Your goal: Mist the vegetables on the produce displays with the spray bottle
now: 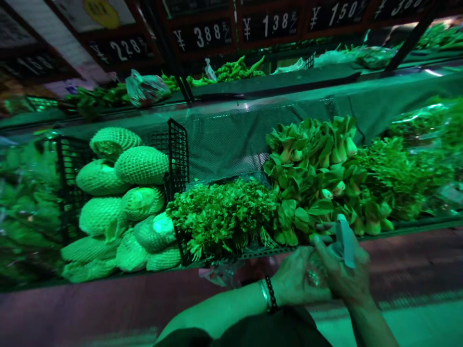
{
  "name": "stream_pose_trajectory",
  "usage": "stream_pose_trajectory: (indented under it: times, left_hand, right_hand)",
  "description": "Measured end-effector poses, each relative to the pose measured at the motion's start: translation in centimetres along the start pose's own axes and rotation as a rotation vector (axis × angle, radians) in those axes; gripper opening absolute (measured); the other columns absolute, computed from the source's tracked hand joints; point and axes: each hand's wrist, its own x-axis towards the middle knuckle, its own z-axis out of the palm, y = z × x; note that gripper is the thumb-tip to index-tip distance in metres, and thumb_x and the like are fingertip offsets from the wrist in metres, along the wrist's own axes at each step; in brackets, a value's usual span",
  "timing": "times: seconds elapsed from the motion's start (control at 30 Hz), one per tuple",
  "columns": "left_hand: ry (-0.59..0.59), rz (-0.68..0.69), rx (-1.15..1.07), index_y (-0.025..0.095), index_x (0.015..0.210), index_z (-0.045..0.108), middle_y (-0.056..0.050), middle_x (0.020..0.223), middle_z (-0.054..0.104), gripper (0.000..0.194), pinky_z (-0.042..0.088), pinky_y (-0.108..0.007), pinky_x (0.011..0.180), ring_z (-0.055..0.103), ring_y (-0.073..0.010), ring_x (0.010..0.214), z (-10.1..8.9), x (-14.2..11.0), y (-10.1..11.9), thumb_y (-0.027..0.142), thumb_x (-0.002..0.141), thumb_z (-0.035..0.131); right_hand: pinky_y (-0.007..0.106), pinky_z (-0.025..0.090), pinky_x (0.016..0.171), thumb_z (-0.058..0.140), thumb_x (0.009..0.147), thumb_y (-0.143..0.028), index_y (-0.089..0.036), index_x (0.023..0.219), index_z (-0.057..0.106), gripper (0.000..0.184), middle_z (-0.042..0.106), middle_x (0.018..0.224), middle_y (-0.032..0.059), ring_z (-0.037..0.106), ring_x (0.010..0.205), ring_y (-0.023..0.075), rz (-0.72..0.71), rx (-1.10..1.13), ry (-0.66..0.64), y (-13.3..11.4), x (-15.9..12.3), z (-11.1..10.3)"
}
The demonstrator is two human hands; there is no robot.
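Note:
My right hand (349, 277) is closed around a spray bottle (345, 241), whose pale head sticks up above the fingers. Reaching in from the left, my left hand (298, 274) meets it, its fingers curled against the bottle's lower part, which is mostly hidden. A dark beaded bracelet (271, 293) and a light bangle circle the left wrist. Just beyond both hands, bok choy (304, 217) is stacked in rows along the shelf's front edge. A bed of leafy herbs (224, 214) lies to its left.
Left stands a black plastic crate (178, 154) beside melon-like produce (142, 166) in foam nets. Frilly greens (394, 168) fill the right. A higher shelf holds green peppers (238, 70) and a plastic bag (146, 89), below price signs (271, 24). A dark post (170, 48) crosses in front.

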Motion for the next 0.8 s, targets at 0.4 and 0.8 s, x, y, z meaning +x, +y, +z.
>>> stream_pose_trajectory:
  times: [0.4,0.8]
  left_hand:
    - [0.308,0.088,0.056,0.029,0.161,0.050,-0.010,0.157,0.070,0.110,0.055,-0.055,0.129,0.067,-0.0394,0.147,5.4,3.2,3.5,0.036,0.064,0.100]
    - [0.181,0.003,0.153,0.033,0.158,0.056,-0.010,0.155,0.071,0.099,0.059,-0.059,0.122,0.070,-0.0399,0.140,9.5,6.0,1.4,0.057,0.072,0.097]
  right_hand:
    - [0.044,0.064,0.083,0.082,0.096,-0.050,-0.026,0.122,0.071,0.036,0.079,0.108,0.0067,0.079,0.093,0.0304,-0.271,0.051,-0.150,-0.7,5.3,-4.6]
    - [0.051,0.058,0.082,0.084,0.089,-0.067,-0.028,0.114,0.071,0.049,0.079,0.100,0.0073,0.076,0.086,0.0337,-0.117,-0.018,-0.112,3.1,6.9,-8.8]
